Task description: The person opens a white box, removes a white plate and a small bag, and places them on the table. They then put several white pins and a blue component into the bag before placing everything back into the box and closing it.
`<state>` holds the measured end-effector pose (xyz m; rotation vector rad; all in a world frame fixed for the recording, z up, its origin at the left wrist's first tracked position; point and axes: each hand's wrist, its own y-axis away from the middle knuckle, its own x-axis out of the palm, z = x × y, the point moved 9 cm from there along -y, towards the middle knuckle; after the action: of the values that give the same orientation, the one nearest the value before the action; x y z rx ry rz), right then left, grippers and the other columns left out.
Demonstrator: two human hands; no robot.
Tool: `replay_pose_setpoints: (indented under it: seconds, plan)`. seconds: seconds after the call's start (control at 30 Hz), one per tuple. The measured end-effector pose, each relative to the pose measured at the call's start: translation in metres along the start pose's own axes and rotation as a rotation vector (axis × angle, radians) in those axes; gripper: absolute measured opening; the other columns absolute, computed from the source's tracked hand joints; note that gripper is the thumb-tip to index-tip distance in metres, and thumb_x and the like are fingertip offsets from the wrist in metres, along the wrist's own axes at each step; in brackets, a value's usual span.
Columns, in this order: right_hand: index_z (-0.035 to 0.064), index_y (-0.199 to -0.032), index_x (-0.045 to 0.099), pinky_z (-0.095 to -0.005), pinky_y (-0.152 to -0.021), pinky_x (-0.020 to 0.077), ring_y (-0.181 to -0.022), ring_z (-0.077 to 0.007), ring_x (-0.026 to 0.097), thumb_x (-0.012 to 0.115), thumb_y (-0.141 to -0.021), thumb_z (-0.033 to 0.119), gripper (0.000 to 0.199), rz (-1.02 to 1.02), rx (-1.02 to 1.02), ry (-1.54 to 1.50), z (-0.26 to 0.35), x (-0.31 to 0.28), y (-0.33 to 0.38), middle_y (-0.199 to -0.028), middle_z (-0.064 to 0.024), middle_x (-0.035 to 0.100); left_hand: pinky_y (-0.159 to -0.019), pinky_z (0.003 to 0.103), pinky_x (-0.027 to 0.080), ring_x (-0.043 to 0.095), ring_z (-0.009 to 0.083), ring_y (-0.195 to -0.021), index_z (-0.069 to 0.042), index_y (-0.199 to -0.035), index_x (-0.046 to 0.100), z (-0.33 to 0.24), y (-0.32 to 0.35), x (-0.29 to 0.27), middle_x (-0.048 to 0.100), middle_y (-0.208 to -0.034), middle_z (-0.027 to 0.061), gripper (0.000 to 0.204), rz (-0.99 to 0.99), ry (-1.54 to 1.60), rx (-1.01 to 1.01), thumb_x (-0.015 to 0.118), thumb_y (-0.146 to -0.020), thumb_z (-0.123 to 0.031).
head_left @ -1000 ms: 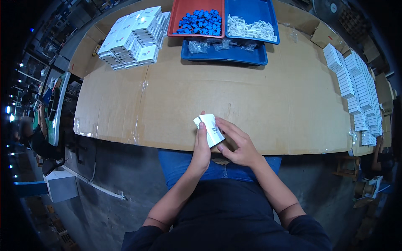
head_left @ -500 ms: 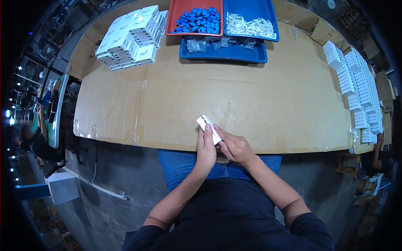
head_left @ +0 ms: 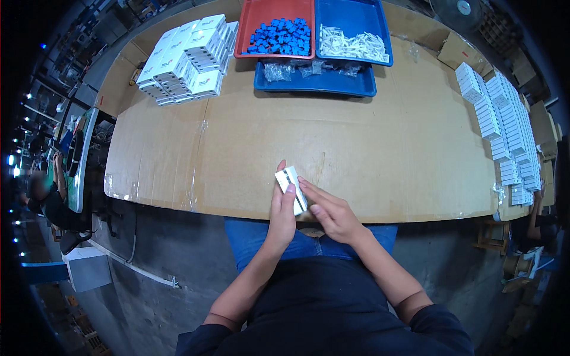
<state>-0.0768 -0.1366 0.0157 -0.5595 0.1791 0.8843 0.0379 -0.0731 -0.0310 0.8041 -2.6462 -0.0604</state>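
Both forearms rise from the lower edge and meet in front of the body. The left hand (head_left: 283, 207) is upright with fingers curled closed; the right hand (head_left: 331, 212) lies flat beside it, fingers extended, touching it.

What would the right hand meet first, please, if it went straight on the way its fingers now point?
The right hand points up-left at the small white box held in the left hand; its fingertips seem to be touching it already, though depth is hard to judge.
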Motion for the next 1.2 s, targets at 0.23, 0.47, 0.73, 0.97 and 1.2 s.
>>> replay_pose_setpoints:
  seconds: [0.23,0.47,0.73,0.97,1.2]
  plan:
    - [-0.0019,-0.142,0.059,-0.0304,-0.099,0.0527,-0.117,-0.0188,0.064,0.061,-0.107,0.031,0.048,-0.009,0.601,-0.503,-0.021,-0.012,-0.004,-0.127,-0.0125,0.069,-0.125,0.043,0.03,0.039,0.0314,-0.15,-0.003,-0.167,0.012,-0.045,0.002,0.024,0.037,-0.162,0.0214,0.111,0.218,-0.468,0.322,0.08,-0.08,-0.014]
    - [-0.0014,-0.14,0.058,-0.0407,-0.115,0.0464,-0.139,-0.0276,0.055,0.079,-0.092,0.01,0.054,-0.18,0.415,-0.562,-0.011,-0.007,-0.01,-0.146,-0.0176,0.057,-0.126,0.043,0.027,0.034,0.0306,-0.153,-0.005,-0.168,0.011,-0.034,0.004,0.034,0.034,-0.164,0.0192,0.105,0.167,0.049,0.207,0.049,-0.099,-0.075]
    - [0.0021,-0.147,0.058,-0.044,-0.112,0.0476,-0.141,-0.0431,0.053,0.072,-0.098,0.013,0.053,-0.144,0.191,-0.051,0.033,0.007,-0.012,-0.155,-0.0279,0.05,-0.121,0.04,0.031,0.043,0.0269,-0.143,-0.008,-0.167,0.013,-0.034,0.003,0.021,0.043,-0.154,0.0193,0.094,-0.062,-0.029,0.265,0.027,-0.104,-0.075]
    - [-0.0023,-0.148,0.055,-0.0441,-0.114,0.0459,-0.145,-0.0438,0.047,0.068,-0.101,0.011,0.051,-0.188,0.089,-0.058,0.036,0.015,-0.005,-0.155,-0.032,0.047,-0.121,0.041,0.029,0.041,0.0271,-0.144,-0.007,-0.167,0.015,-0.039,0.009,0.022,0.042,-0.155,0.0193,0.094,-0.053,0.036,0.32,0.024,-0.103,-0.076]
    - [-0.0021,-0.147,0.056,-0.0403,-0.114,0.046,-0.143,-0.0374,0.052,0.068,-0.101,0.011,0.05,-0.161,0.119,-0.158,0.034,0.018,-0.008,-0.152,-0.0276,0.054,-0.123,0.043,0.027,0.039,0.0286,-0.146,-0.003,-0.166,0.012,-0.044,0.014,0.016,0.038,-0.159,0.0216,0.097,-0.07,-0.018,0.338,0.035,-0.104,-0.073]
